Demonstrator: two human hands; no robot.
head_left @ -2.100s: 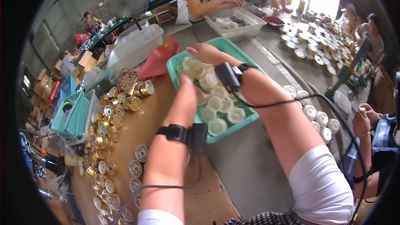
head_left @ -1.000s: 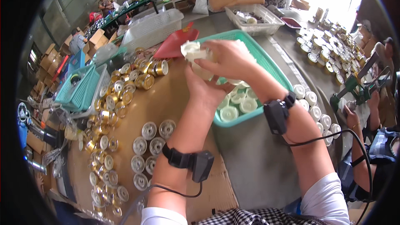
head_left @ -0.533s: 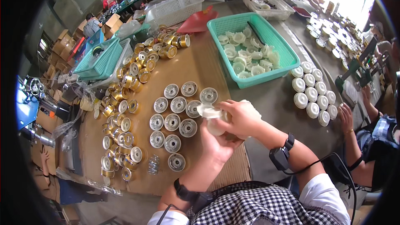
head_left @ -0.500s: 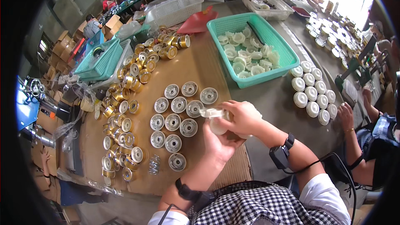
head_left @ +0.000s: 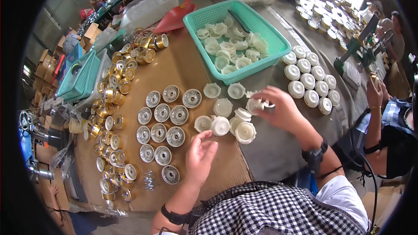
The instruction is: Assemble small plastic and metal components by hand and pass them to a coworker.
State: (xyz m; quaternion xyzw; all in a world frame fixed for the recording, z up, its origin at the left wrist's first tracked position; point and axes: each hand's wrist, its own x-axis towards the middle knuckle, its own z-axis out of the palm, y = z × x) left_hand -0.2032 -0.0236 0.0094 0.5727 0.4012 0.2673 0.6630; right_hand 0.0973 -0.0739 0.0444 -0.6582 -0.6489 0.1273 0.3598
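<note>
Several white plastic caps (head_left: 226, 119) lie loose on the worktop (head_left: 183, 67). Right hand (head_left: 278, 111) grasps one cap; left hand (head_left: 200, 156) open, empty. Laying-out step; next likely needs placement beside the metal discs (head_left: 167, 122).

You've got eleven silver discs (head_left: 162, 131) laid out in rows, ten white capped rounds (head_left: 310, 79) grouped beyond your right hand (head_left: 281, 109), about nine loose white plastic wheels (head_left: 226, 117) between your hands, and one green basket (head_left: 278, 43) of more.
</note>
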